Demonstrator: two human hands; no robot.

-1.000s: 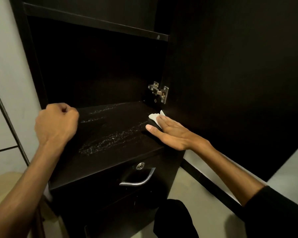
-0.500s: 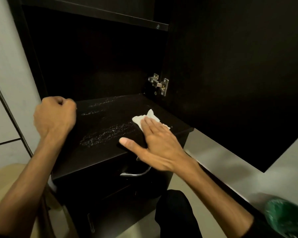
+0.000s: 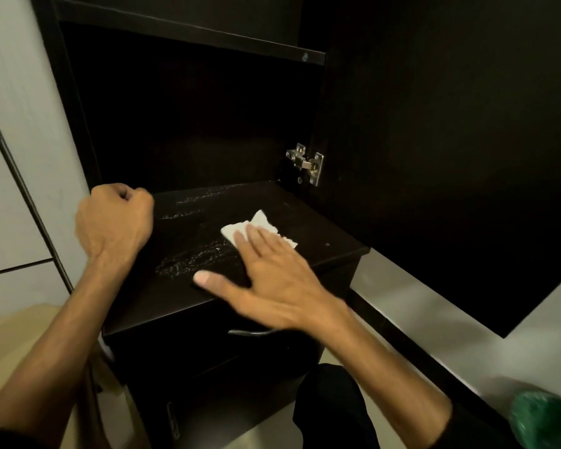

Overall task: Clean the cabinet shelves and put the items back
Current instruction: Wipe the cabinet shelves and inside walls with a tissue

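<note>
Wiping in hand: right hand (image 3: 274, 280) flat, fingers straight, pressing white cloth (image 3: 258, 230) onto dark shelf (image 3: 321, 241), thumb spread toward the front edge. No curl in that grip; cloth pinned under the fingertips, not pinched.

Left hand (image 3: 114, 222) curled into a fist at the shelf's left end, nothing visible inside; whether resting on the cabinet's side panel or just beside it, cannot tell.

Cloth lying right of the shelf's middle, near the white streaks (image 3: 195, 257).

Advice for the stroke, as judgement only:
- Keep the palm low and pressure even, so the cloth travels with the fingers and does not bunch.
- Sweep left across the streaks from the cloth's place, in overlapping passes from shelf back to shelf front.
- Gather residue toward the front edge, not into the back corner below the hinge (image 3: 306, 163).
- Fold to a fresh face once soiled, probably soon, given how small the cloth looks.
- Mind the open door (image 3: 450, 157) to the right of the shelf.

Count:
- Hands: two.
- Cloth: one.
- Streak patches on the shelf: about three, one near the front, two fainter toward the back.
- Hinge: one, above the shelf's right rear corner.
- Drawer handle (image 3: 250, 332): one, below the shelf front, mostly hidden by the right wrist.
- Items to put back: none in view.
</note>
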